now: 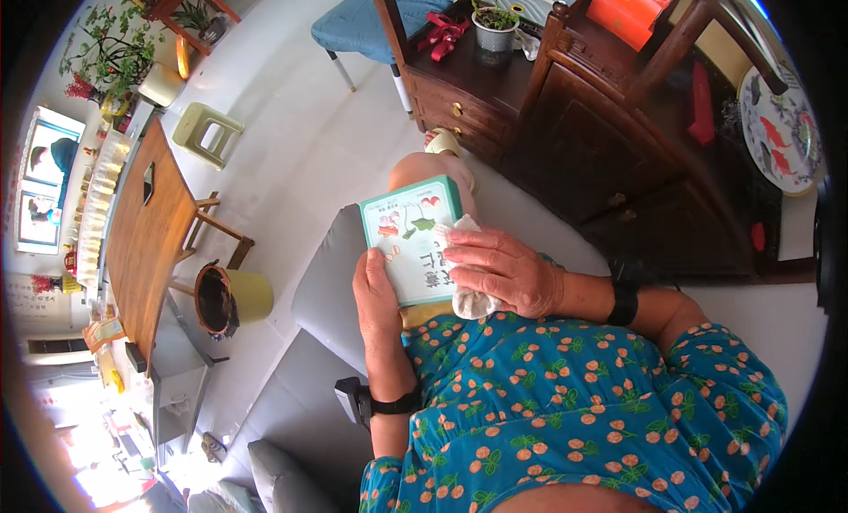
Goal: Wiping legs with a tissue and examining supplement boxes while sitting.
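A flat green-and-white cardboard box [412, 241] with printed pictures and writing rests over my lap, tilted towards me. My left hand [376, 288] grips its left side, the thumb on the front face and the fingers hidden behind. In my right hand [507, 271] is a crumpled white cloth [476, 302], pressed against the right part of the front face. The cloth and fingers cover some of the printing there.
I sit on a grey sofa [318, 367]. A dark wooden cabinet [596, 149] stands close on my right. To the left are a lined waste bin [248, 301], a wooden table [142, 248] with a phone [148, 183] and a plastic stool [209, 134]. Ahead stands a blue-covered chair [371, 24].
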A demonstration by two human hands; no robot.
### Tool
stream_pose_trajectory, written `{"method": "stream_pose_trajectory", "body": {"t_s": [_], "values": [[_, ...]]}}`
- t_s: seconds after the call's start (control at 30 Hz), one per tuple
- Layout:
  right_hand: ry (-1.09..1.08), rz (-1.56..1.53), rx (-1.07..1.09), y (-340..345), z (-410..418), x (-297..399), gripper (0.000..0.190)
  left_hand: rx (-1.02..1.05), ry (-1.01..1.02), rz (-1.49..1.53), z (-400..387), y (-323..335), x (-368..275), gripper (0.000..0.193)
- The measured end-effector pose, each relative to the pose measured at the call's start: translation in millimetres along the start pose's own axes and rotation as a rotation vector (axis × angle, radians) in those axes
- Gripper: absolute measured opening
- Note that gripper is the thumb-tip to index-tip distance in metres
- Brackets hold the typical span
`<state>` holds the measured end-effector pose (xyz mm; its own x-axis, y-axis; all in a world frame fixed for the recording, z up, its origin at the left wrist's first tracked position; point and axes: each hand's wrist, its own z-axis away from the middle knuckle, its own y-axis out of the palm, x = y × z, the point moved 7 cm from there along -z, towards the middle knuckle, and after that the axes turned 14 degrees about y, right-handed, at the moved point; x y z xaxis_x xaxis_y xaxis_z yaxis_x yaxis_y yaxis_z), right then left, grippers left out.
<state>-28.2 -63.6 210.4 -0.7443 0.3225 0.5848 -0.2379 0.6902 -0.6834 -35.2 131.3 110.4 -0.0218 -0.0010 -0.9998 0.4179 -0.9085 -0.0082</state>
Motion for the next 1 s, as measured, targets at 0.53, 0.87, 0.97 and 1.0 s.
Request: {"method": "stream_pose_trajectory", "body": {"t_s": [0.53, 0.87, 0.97, 1.0], "values": [[0.054, -0.212, 0.012, 20, -19, -6, 0.058, -0.181, -0.124, 0.530, 8, -21, 18, 0.041], [-0.164, -0.194, 0.282, 46, 1, 5, 0.037, -0.274, 0.062, 0.599, 4, -84, -10, 0.041], [-0.027, -0.184, 0.106, 20, -13, -1, 0.032, -0.201, 0.140, 0.601, 5, -66, -44, 0.038], [-0.022, -0.171, 0.099, 16, -11, -4, 0.032, -0.187, 0.139, 0.609, 4, -58, -50, 0.038]]}}
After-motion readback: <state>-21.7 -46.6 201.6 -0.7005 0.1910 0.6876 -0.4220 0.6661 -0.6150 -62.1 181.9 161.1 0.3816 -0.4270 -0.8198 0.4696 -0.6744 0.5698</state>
